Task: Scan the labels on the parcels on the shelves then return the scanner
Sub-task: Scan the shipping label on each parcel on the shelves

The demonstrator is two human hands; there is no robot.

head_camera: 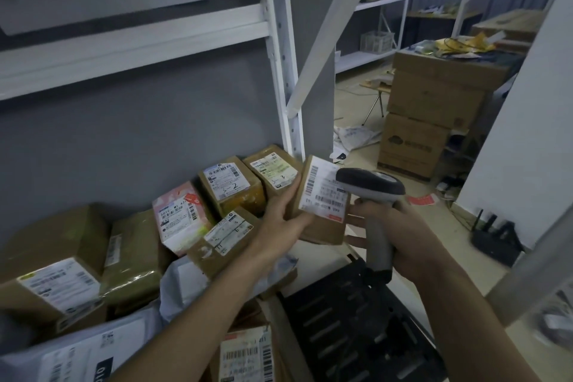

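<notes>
Head view shows your two hands at centre frame. Your left hand [280,220] grips one brown parcel [322,205] by its left edge, fingers curled round it, white label tilted up toward you. Your right hand [400,236] is wrapped round the grey handle of the one scanner [372,192], whose dark head sits just right of that label, nearly touching it.

Behind and left of the held parcel you have at least seven more lying packed together on the shelf [310,245]: two labelled boxes at the back marked 3-2 [231,183] and 3-3 [273,169], one pink box [179,217], a small box [226,236] under your wrist, and larger ones at lower left. They touch one another, with little slack between them.

One white upright [285,71] rises just behind the held parcel. Right of it, open floor runs to three stacked cartons [434,108] at upper right.
</notes>
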